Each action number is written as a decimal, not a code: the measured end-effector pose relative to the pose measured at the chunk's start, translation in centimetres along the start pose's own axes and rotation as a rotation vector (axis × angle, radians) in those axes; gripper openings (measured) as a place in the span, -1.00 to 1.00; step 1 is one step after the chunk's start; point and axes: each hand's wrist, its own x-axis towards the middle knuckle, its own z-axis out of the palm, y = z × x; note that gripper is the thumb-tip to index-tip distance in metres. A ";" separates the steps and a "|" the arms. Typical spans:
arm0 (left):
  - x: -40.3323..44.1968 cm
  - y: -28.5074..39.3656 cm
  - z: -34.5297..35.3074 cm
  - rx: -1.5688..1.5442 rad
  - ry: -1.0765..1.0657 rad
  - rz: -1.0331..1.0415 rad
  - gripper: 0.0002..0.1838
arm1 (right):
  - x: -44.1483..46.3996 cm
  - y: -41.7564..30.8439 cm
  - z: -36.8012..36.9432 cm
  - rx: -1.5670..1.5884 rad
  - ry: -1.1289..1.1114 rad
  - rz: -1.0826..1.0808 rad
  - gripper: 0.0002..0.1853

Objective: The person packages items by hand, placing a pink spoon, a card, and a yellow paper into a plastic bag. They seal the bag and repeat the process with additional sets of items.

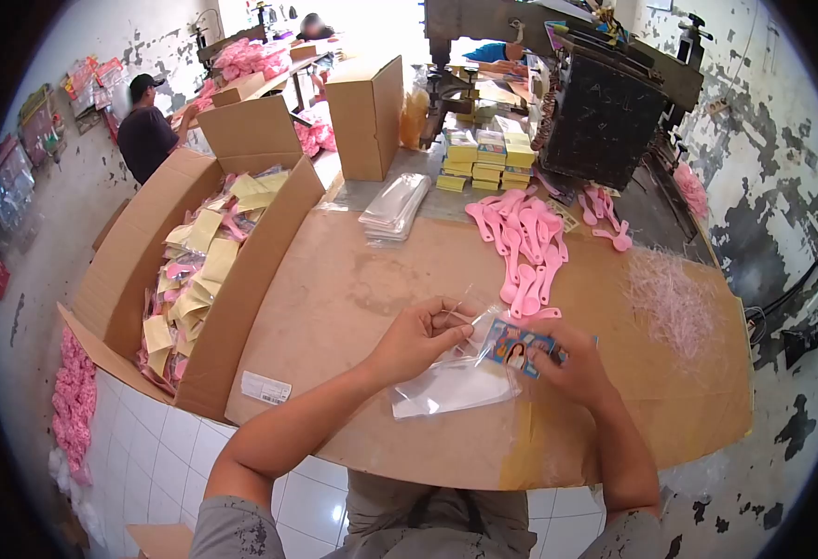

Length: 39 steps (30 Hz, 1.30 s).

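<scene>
My left hand [420,337] pinches the edge of a clear plastic bag [485,328] between thumb and fingers. Close beside it, my right hand [572,365] grips a blue printed card [510,347] with a picture of a person, its left end against the bag. Whether the card's edge is inside the bag I cannot tell. A pink handle shows just above my right fingers; whether they hold it is unclear. Below both hands lies a stack of clear bags [456,391] on the cardboard-covered table. Beyond them is a heap of pink plastic spoons [525,233].
At left stands an open carton [241,307] of packed bags with yellowish cards. More clear bags [395,207], card stacks [483,158], a closed box [364,121] and a black machine [605,112] occupy the back. Pinkish shreds [670,303] lie right. A person [148,130] works far left.
</scene>
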 end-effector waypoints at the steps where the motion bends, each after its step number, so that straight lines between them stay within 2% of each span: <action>1: -0.2 0.3 0.1 -0.033 -0.007 -0.004 -0.58 | -0.1 -0.3 0.3 0.164 0.096 0.111 -0.54; 2: -0.4 0.4 0.2 -0.066 -0.014 -0.007 -0.57 | -0.2 -0.5 0.5 0.327 0.193 0.222 -0.56; 5: -0.7 -0.3 0.7 -0.072 -0.041 -0.041 -0.56 | -0.4 0.5 0.9 0.402 0.315 0.176 -0.59; 8: -1.1 0.0 0.9 0.040 -0.061 -0.068 -0.53 | -0.7 1.1 1.3 0.396 0.294 0.167 -0.58; 11: -1.1 -0.2 1.5 0.041 -0.078 -0.058 -0.46 | -0.3 0.7 0.2 0.025 0.144 -0.068 -0.54; 14: -1.6 0.4 2.1 0.264 -0.140 -0.002 -0.37 | 0.2 0.6 0.3 -0.104 0.056 -0.210 -0.57; 17: -2.2 1.8 3.0 0.463 -0.171 0.035 -0.37 | -0.4 -1.1 2.5 0.194 0.129 0.094 -0.64; 20: -2.0 1.2 3.1 0.374 -0.167 0.014 -0.40 | 0.1 -2.2 3.7 0.584 0.278 0.200 -0.69; 23: -1.8 0.2 2.8 0.290 -0.156 0.026 -0.41 | -0.9 0.4 3.7 0.480 0.142 0.281 -0.71; 26: -1.8 0.9 2.7 0.266 -0.176 -0.060 -0.43 | 0.3 -0.8 2.4 0.069 -0.055 -0.165 -0.73; 29: -1.6 0.2 2.7 0.194 -0.146 -0.040 -0.43 | 1.0 1.4 1.1 -0.043 0.089 -0.030 -0.64; 32: -1.4 0.1 2.5 0.096 -0.140 -0.037 -0.44 | 3.3 3.7 -1.5 -0.067 0.255 0.305 -0.64; 35: -1.5 0.6 2.4 0.105 -0.133 -0.061 -0.48 | 5.5 6.1 -3.2 -0.553 0.211 0.387 -0.72; 38: -1.6 1.4 2.3 0.118 -0.169 -0.133 -0.44 | 7.1 9.1 -2.7 -0.659 0.194 0.424 -0.72; 39: -1.6 1.3 2.2 0.106 -0.172 -0.114 -0.44 | 7.3 10.3 -2.6 -0.567 0.228 0.425 -0.73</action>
